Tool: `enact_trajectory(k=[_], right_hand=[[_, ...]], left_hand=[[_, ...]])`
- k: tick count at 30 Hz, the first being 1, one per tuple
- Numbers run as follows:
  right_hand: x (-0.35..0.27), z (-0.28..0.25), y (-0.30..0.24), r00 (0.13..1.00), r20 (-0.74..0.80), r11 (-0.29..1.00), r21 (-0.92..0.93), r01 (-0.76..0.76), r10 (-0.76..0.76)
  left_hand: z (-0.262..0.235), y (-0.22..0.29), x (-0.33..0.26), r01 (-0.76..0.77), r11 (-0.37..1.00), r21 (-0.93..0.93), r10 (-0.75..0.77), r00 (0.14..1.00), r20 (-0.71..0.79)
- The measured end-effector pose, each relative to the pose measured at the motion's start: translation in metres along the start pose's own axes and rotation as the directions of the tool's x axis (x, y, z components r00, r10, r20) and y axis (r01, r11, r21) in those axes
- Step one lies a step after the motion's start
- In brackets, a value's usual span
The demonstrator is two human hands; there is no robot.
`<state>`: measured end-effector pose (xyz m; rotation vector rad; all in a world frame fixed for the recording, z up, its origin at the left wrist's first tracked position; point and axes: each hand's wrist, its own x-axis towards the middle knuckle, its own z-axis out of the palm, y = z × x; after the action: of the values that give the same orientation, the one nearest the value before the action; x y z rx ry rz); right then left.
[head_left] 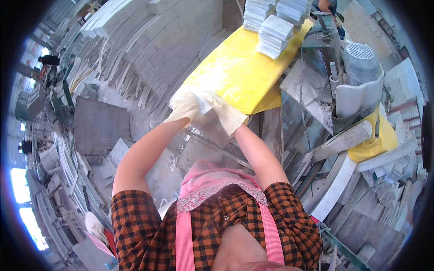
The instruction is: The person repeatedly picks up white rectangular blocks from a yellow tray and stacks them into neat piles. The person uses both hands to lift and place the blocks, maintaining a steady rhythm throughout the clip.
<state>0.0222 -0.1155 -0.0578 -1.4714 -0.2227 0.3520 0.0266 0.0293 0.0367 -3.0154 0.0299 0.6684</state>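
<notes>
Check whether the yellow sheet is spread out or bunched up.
Spread out: the yellow sheet lies broad and fairly flat beyond the left hand and right hand, with white slab stacks standing on its far end.

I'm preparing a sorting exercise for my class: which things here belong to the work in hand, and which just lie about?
In use, apparently:
gloved left hand
gloved right hand
clear plastic at the hands
yellow sheet by them
white slab stacks on it

Lying about, apparently:
brown board, left
yellow cloth, right
</notes>
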Motion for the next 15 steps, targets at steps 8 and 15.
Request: enact_trajectory(k=[8,15], right_hand=[[0.006,-0.004,0.019,0.993,-0.083,0.994,-0.077,0.076,-0.083],[-0.006,-0.045,0.022,0.882,-0.227,0.576,-0.815,0.060,-0.413]], left_hand=[[-0.006,-0.014,-0.009,-0.044,0.991,-0.126,0.037,0.998,-0.057],[-0.005,-0.074,0.030,-0.091,0.769,-0.633,0.159,0.986,0.051]])
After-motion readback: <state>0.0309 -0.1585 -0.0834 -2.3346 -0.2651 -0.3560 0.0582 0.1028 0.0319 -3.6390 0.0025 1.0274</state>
